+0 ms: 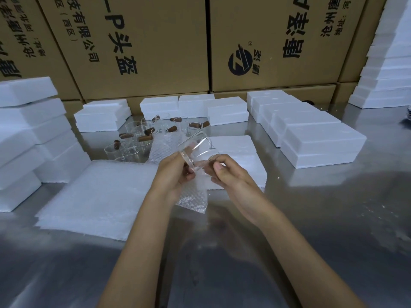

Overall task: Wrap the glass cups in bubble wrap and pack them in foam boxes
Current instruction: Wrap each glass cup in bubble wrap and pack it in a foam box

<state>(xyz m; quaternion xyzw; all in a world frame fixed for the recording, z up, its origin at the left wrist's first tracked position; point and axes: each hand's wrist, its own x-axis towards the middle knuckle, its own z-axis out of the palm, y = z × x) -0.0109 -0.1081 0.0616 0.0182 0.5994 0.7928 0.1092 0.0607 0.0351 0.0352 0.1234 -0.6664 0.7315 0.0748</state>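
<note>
One glass cup (196,150) is held tilted above the middle of the steel worktop (322,218), with a bubble wrap sheet (193,196) hanging beneath it. Left hand (175,174): fingers clamped on the cup's base. Right hand (231,174): fingers pinched on the cup and wrap. Beyond, unwrapped cups (142,138) with brown handles stand grouped. A stack of wrap sheets (95,196) lies left. Foam boxes (311,134) line the far and side edges, before cardboard cartons (266,41).
</note>
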